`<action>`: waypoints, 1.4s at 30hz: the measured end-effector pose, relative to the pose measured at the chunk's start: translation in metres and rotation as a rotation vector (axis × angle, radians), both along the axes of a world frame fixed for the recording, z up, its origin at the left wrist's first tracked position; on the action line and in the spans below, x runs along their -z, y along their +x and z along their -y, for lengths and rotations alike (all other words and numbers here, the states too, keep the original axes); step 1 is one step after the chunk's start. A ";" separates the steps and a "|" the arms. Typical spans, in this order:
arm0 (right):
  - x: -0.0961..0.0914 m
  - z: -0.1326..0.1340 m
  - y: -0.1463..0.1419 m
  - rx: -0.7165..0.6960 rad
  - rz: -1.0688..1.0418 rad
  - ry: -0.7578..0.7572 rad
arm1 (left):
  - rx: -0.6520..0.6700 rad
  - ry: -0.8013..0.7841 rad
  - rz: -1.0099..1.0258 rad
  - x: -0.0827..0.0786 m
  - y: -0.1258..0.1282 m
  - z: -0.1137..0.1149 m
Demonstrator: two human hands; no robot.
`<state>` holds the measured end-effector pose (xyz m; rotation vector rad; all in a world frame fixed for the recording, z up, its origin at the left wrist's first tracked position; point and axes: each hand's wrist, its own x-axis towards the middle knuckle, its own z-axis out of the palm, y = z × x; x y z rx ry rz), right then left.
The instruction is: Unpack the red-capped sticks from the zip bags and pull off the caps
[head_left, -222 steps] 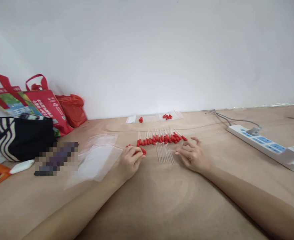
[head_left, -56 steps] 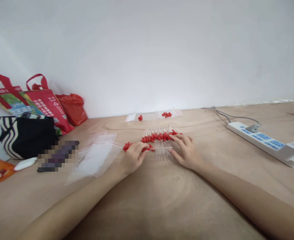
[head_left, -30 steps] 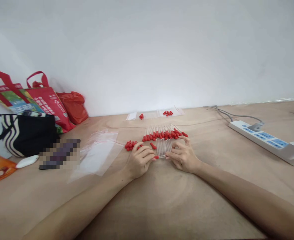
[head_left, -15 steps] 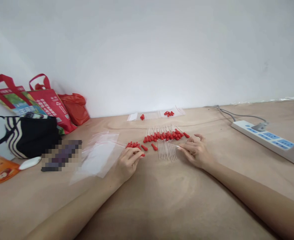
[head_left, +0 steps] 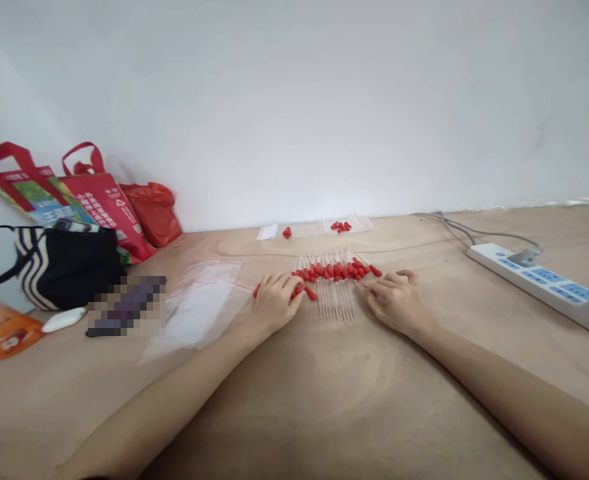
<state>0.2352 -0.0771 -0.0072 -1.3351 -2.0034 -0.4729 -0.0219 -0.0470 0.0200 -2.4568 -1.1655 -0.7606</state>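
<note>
Centrally on the worktop (head_left: 324, 400), clear tubes (head_left: 335, 300) are laid below a row of red caps (head_left: 337, 270). Left of the tubes, red caps are pinched by the left hand (head_left: 274, 303); right of them, one tube is pinched by the right hand (head_left: 394, 300).

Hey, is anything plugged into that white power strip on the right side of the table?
Yes. One grey plug sits in the power strip near its far end; the blue-marked sockets nearer the camera look empty.

White print on the red tote bag (head_left: 105, 203), illegible.
</note>
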 end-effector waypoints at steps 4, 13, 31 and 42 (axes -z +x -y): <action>0.000 0.001 -0.002 0.015 0.037 -0.004 | -0.036 0.027 -0.124 0.000 0.010 -0.003; -0.006 0.006 -0.006 -0.068 0.060 -0.111 | -0.020 -0.052 -0.088 -0.005 0.009 0.002; -0.008 0.009 -0.010 -0.153 0.119 -0.212 | 0.032 -0.121 -0.193 -0.013 -0.005 -0.004; -0.007 0.007 -0.010 -0.163 0.065 -0.205 | -0.137 -0.206 -0.050 -0.018 0.008 -0.022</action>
